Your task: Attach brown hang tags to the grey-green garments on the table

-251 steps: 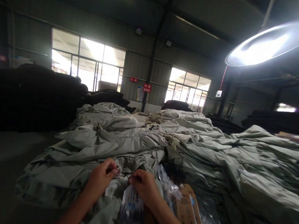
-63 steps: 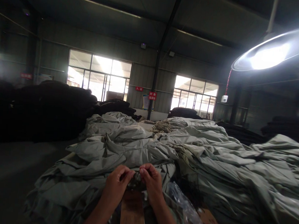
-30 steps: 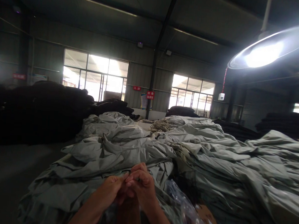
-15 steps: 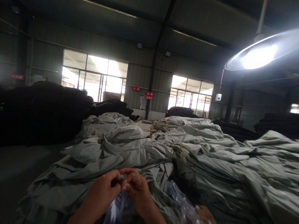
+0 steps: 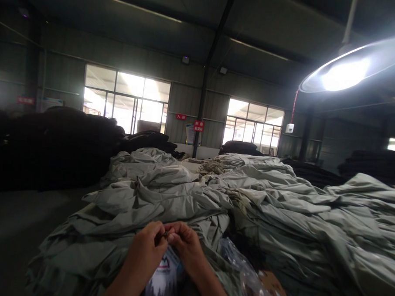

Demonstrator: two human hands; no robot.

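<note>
A small dark piece [image 5: 165,235] is being pinched between the narrowed fingertips of the left hand [image 5: 148,246] and the right hand [image 5: 187,249], which are being held together. A printed tag [image 5: 161,285] is being partly hidden just below them. Heaped grey cloth [image 5: 178,199] is being lit by a hanging lamp [image 5: 346,76].

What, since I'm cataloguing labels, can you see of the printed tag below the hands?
The printed tag is flat and pale, apparently card, with dark tree-like shapes below a reddish angular mark. It runs toward the viewer amid grey-green fabric, cut off by the picture's bottom edge. Just above, the left hand and right hand pinch a small dark item; whether that joins the tag is unclear.
</note>
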